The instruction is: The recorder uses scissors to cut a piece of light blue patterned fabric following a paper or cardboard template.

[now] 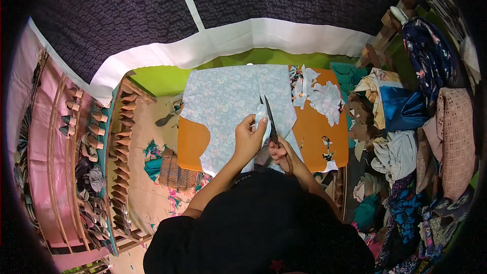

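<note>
A pale blue patterned cloth (223, 101) lies spread over an orange table (192, 142). My left hand (248, 139) pinches a raised edge of this cloth near the table's middle. My right hand (281, 153) grips dark scissors (270, 117), whose blades point away from me and sit against the cloth edge just right of my left fingers. The two hands are almost touching.
Cut cloth scraps (319, 96) lie on the table's far right part. Heaps of folded fabrics (406, 142) stand to the right. A wooden rack with thread cones (91, 137) runs along the left. A dark curtain with a white band (228, 40) hangs beyond the table.
</note>
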`<control>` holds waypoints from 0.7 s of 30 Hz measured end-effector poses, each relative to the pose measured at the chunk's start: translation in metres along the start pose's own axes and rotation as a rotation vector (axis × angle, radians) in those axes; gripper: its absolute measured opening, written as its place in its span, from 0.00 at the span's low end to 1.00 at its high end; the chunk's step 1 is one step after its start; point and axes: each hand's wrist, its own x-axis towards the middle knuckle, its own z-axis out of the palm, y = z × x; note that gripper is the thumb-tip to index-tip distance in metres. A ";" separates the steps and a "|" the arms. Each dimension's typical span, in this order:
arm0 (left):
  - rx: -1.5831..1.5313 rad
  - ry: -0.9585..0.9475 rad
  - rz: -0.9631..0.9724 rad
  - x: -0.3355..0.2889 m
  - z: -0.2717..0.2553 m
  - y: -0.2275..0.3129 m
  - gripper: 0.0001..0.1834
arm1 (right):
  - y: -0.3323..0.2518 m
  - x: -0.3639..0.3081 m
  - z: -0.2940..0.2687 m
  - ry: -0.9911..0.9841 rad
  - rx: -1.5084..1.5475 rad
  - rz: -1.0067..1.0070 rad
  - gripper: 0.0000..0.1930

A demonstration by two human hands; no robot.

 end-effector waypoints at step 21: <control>-0.072 -0.064 -0.112 0.006 -0.003 -0.001 0.10 | -0.007 -0.005 -0.008 0.008 -0.313 -0.251 0.15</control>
